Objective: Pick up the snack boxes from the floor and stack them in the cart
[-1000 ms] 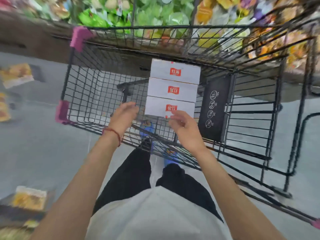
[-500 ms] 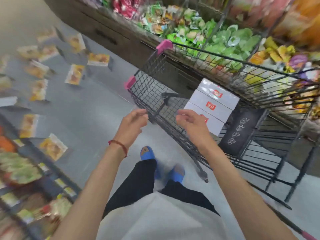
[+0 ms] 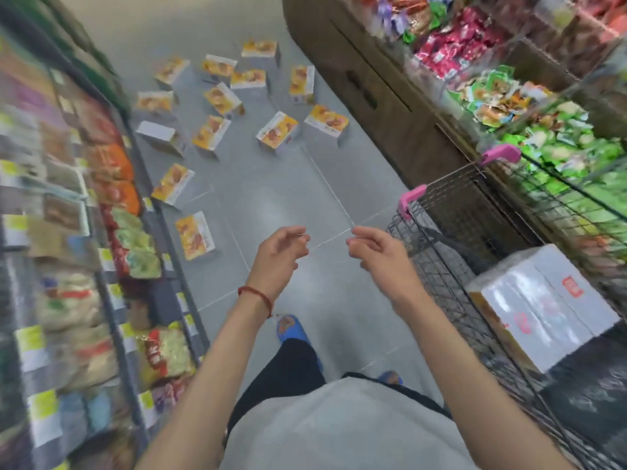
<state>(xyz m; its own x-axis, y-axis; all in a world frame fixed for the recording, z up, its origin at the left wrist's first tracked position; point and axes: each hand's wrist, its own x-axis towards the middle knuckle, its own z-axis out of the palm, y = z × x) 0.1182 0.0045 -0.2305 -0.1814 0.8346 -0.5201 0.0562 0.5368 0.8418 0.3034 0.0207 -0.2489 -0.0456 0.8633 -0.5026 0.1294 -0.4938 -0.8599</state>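
Far left: shelf rack (image 3: 112, 300) stocked with bagged goods, heavily blurred, labels unreadable.

Right of the rack, on the grey tiled floor (image 3: 288, 184): snack boxes (image 3: 276, 130) scattered loose, yellow-orange printed faces mostly up, a few on edge or showing a white side. Nearest box (image 3: 195, 235) flat on the tiles just beside the rack foot, another (image 3: 173, 183) past it, the remainder spread further up the aisle. None touching either hand.

Centre: left hand (image 3: 280, 256) raised over the floor, fingers loosely curled, nothing held; red cord bracelet (image 3: 256, 293) at the wrist. Right hand (image 3: 376, 249) level with it, likewise loosely curled and empty. Hands apart, with bare tile showing in the gap between the fingertips. Below them, one blue slipper (image 3: 291, 329) on the tiles, dark trouser leg above it.

Right: black wire cart (image 3: 437, 266) with pink corner guards (image 3: 410, 198), near corner just beside the right hand but not touched by it. Inside the cart, stacked boxes (image 3: 543, 307), white faces with red marks, packed flush against one another; exact count not clear through the blur.

Far right: wooden display unit (image 3: 390, 96) holding green, red and mixed snack packets behind the cart.
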